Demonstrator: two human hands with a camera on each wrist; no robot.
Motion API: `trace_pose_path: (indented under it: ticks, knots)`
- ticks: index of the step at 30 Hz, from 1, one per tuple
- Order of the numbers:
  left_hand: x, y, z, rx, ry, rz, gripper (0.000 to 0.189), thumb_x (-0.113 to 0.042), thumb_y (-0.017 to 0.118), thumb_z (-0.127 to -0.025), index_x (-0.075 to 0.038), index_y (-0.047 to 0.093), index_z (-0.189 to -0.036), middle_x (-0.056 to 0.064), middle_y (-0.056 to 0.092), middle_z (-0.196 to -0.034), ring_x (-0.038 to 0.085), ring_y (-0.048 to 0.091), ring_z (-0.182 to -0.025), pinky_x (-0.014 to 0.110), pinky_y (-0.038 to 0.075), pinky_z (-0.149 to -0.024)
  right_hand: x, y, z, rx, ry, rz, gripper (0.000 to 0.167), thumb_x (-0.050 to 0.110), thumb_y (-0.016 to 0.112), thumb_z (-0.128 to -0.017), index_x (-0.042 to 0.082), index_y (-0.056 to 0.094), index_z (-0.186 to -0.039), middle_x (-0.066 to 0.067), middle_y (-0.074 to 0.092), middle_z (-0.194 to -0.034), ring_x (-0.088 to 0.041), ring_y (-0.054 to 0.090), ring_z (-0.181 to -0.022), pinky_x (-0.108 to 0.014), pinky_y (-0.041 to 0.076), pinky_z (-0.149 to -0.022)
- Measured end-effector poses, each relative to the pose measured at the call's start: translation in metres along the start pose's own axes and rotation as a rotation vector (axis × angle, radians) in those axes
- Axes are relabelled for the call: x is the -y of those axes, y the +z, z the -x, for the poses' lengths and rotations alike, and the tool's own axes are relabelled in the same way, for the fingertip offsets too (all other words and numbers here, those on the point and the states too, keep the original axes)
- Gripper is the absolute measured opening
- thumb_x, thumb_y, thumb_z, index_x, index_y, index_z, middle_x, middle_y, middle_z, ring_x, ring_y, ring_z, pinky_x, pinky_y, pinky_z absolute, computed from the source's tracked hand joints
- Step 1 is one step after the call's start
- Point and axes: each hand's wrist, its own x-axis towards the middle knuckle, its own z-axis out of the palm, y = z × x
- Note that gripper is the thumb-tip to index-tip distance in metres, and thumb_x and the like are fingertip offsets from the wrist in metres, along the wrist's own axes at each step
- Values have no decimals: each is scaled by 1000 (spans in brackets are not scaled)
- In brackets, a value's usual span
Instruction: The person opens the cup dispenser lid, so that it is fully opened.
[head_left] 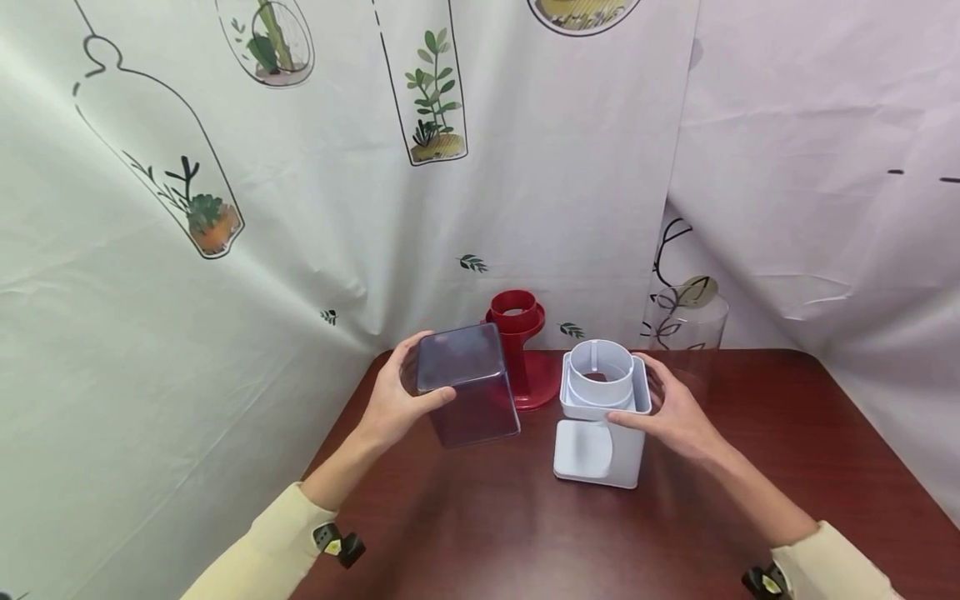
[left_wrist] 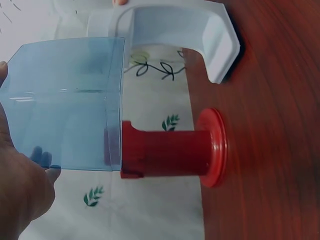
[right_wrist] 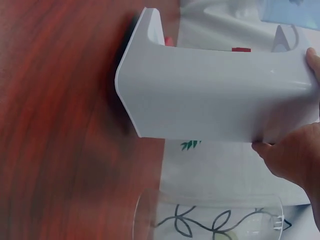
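My left hand grips a clear bluish plastic box between thumb and fingers, held up in the air and tilted. In the left wrist view the box partly overlaps a red stand. My right hand holds a white stand near its top, with the thumb at the front and fingers round the right side. This stand has a round collar inside a square rim and a flat foot at the front. Its plain back side faces the right wrist view.
Behind the box, the red stand with a ring top and round base stands on the dark red wooden table. A clear cylinder is at the back right. A white printed curtain hangs close behind the table.
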Motion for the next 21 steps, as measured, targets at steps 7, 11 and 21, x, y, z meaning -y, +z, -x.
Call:
trace_pose_path:
  ticks: [7, 11, 21]
  knots:
    - [10, -6, 4, -51, -42, -17, 84, 9, 82, -75, -4, 41, -147, 14, 54, -136, 26, 55, -116, 27, 50, -92, -3, -4, -11, -30, 4, 26, 95, 14, 89, -76, 3, 31, -151, -20, 44, -145, -35, 41, -136, -32, 34, -109]
    - [1, -6, 6, -68, -57, -61, 84, 5, 83, -75, 1, 40, -146, 15, 53, -135, 24, 54, -117, 25, 49, -92, -6, -4, -19, -44, 14, 52, 98, 18, 90, -76, 2, 29, -152, -22, 40, -148, -37, 36, -140, -44, 29, -111]
    - [12, -11, 10, -105, -91, -84, 85, -3, 85, -77, 3, 37, -146, 16, 54, -132, 25, 57, -113, 25, 50, -91, -17, -10, -37, -78, 23, 37, 106, 13, 89, -76, -1, 20, -155, -27, 32, -153, -40, 29, -143, -50, 25, -113]
